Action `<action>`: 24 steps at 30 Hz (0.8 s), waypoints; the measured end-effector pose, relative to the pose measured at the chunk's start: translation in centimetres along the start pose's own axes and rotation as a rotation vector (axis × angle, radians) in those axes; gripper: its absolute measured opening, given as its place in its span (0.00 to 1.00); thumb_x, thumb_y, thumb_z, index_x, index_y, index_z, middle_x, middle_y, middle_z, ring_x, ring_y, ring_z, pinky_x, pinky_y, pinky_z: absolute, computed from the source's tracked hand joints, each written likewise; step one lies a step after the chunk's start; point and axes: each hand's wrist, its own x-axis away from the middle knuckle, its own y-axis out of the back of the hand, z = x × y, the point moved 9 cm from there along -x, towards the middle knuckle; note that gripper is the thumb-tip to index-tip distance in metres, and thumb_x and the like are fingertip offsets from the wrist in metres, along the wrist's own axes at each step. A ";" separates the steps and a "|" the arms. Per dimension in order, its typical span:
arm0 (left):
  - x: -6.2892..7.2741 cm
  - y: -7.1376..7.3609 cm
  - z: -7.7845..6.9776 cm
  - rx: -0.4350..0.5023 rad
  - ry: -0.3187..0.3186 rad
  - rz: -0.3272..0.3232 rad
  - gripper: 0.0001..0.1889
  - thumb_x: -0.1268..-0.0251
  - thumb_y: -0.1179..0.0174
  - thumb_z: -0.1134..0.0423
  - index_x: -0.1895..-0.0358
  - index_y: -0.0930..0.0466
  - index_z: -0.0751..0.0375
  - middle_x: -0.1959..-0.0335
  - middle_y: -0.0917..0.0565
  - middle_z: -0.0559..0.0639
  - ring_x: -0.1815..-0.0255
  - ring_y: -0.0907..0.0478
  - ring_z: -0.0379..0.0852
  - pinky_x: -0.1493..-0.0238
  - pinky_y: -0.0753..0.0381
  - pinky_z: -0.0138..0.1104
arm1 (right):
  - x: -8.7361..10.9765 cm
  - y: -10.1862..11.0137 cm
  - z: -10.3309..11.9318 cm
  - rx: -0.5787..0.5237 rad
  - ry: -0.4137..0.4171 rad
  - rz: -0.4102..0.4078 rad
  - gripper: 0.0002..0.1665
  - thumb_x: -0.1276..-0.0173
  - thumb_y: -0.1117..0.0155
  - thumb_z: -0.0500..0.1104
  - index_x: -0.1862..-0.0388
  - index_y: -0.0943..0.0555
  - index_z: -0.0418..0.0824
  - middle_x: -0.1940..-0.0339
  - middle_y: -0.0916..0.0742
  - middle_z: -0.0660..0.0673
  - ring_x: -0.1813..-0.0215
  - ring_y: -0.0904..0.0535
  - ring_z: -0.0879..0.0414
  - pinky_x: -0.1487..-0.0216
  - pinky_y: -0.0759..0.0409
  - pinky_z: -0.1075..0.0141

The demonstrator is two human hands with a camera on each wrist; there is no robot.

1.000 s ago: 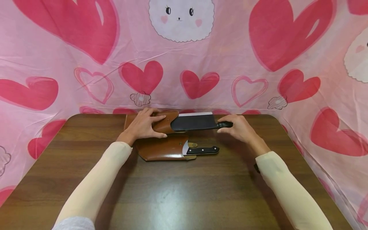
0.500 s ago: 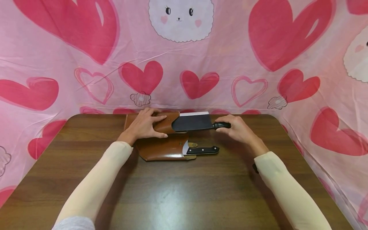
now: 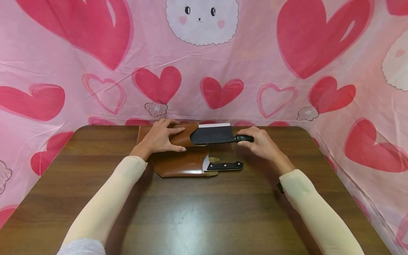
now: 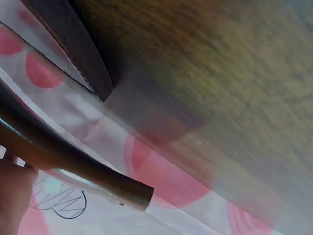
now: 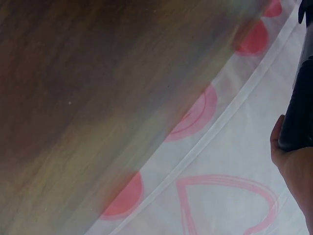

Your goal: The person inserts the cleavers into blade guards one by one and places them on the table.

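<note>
My left hand [image 3: 157, 136] grips a brown leather sheath [image 3: 192, 128] near the table's far edge, thumb on the near side and fingers over the top. In the left wrist view part of this sheath [image 4: 98, 176] stands off the table beside the hand. A cleaver [image 3: 213, 135] with a dark blade and pale edge lies partly inside it; the rest of the blade is hidden. At the right, my right hand [image 3: 262, 143] pinches the cleaver's black handle [image 3: 244, 138]. The right wrist view shows the handle's end [image 5: 296, 117] against that hand.
Just nearer lies a second brown sheath [image 3: 181, 167], holding a knife with a black riveted handle [image 3: 225, 166]. Both lie on a dark wooden table [image 3: 248, 212]. A pink heart-patterned cloth [image 3: 251, 60] hangs behind and at the sides.
My right hand has moved a little left, and the cleaver has slid slightly deeper into the sheath. My left hand and the nearer sheathed knife have stayed in place.
</note>
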 end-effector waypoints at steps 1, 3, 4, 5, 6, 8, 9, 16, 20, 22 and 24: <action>0.0 0.0 0.0 0.000 0.001 0.001 0.47 0.57 0.31 0.24 0.32 0.20 0.46 0.35 0.28 0.55 0.34 0.36 0.56 0.35 0.38 0.53 | 0.0 0.0 0.1 0.001 0.004 -0.004 0.19 0.39 0.23 0.34 0.48 0.13 0.37 0.55 0.13 0.40 0.53 0.19 0.49 0.55 0.20 0.53; 0.0 0.0 0.0 0.000 0.002 0.004 0.47 0.57 0.31 0.24 0.32 0.20 0.46 0.36 0.28 0.55 0.34 0.36 0.56 0.35 0.38 0.53 | 0.0 0.1 0.2 0.002 0.013 -0.011 0.19 0.40 0.23 0.33 0.48 0.13 0.37 0.55 0.13 0.40 0.53 0.19 0.49 0.55 0.20 0.53; 0.0 0.0 0.0 0.000 0.002 0.006 0.47 0.57 0.31 0.24 0.32 0.20 0.46 0.36 0.28 0.55 0.34 0.36 0.56 0.35 0.38 0.53 | 0.1 0.1 0.3 0.004 0.021 -0.014 0.19 0.40 0.23 0.33 0.48 0.13 0.36 0.55 0.13 0.40 0.53 0.19 0.49 0.55 0.20 0.53; 0.0 0.0 0.0 -0.001 0.001 0.007 0.47 0.56 0.31 0.24 0.32 0.20 0.45 0.36 0.28 0.55 0.35 0.36 0.56 0.35 0.38 0.53 | 0.1 0.1 0.3 0.007 0.026 -0.017 0.19 0.40 0.23 0.32 0.48 0.13 0.36 0.55 0.13 0.40 0.53 0.19 0.49 0.55 0.20 0.53; 0.0 0.0 0.0 -0.001 0.000 0.009 0.47 0.56 0.31 0.24 0.32 0.20 0.45 0.36 0.28 0.55 0.35 0.36 0.56 0.36 0.37 0.53 | 0.1 0.1 0.4 0.008 0.030 -0.018 0.19 0.40 0.23 0.32 0.49 0.13 0.36 0.55 0.13 0.40 0.53 0.19 0.49 0.55 0.20 0.53; 0.0 0.0 0.0 0.001 -0.002 0.011 0.47 0.56 0.32 0.23 0.32 0.20 0.45 0.36 0.28 0.55 0.35 0.36 0.57 0.36 0.37 0.53 | 0.1 0.1 0.4 0.011 0.036 -0.019 0.19 0.40 0.23 0.32 0.49 0.13 0.36 0.56 0.12 0.41 0.54 0.19 0.49 0.56 0.20 0.54; 0.0 -0.1 0.0 0.001 -0.003 0.012 0.47 0.57 0.32 0.23 0.32 0.20 0.45 0.35 0.28 0.55 0.35 0.36 0.56 0.36 0.37 0.53 | 0.1 0.1 0.4 0.013 0.039 -0.018 0.18 0.40 0.23 0.32 0.49 0.13 0.36 0.56 0.12 0.42 0.54 0.19 0.50 0.56 0.20 0.54; 0.1 0.1 -0.1 0.009 -0.013 0.009 0.47 0.57 0.30 0.24 0.33 0.20 0.46 0.36 0.28 0.55 0.35 0.36 0.56 0.36 0.37 0.53 | 0.0 0.3 0.5 0.020 0.066 -0.007 0.17 0.38 0.24 0.35 0.50 0.13 0.36 0.57 0.12 0.43 0.54 0.19 0.50 0.56 0.21 0.55; 0.0 0.2 -0.5 0.008 -0.021 0.010 0.47 0.58 0.31 0.23 0.33 0.20 0.45 0.36 0.27 0.55 0.35 0.35 0.56 0.35 0.37 0.53 | -0.1 0.4 0.6 0.017 0.061 -0.005 0.18 0.40 0.23 0.34 0.50 0.12 0.36 0.56 0.11 0.43 0.53 0.19 0.50 0.55 0.22 0.54; -0.2 0.1 -0.8 0.010 -0.032 0.018 0.47 0.57 0.32 0.23 0.33 0.21 0.45 0.37 0.27 0.55 0.35 0.35 0.56 0.35 0.38 0.53 | -0.1 0.3 0.9 0.014 0.066 0.002 0.18 0.40 0.23 0.34 0.50 0.12 0.37 0.56 0.11 0.44 0.53 0.19 0.50 0.55 0.21 0.54; -0.4 0.0 -1.2 0.010 -0.046 0.020 0.48 0.57 0.33 0.22 0.32 0.21 0.45 0.37 0.27 0.55 0.35 0.35 0.56 0.34 0.38 0.54 | -0.2 0.1 1.1 0.011 0.076 0.010 0.17 0.39 0.23 0.34 0.50 0.12 0.37 0.56 0.11 0.44 0.53 0.19 0.50 0.54 0.21 0.54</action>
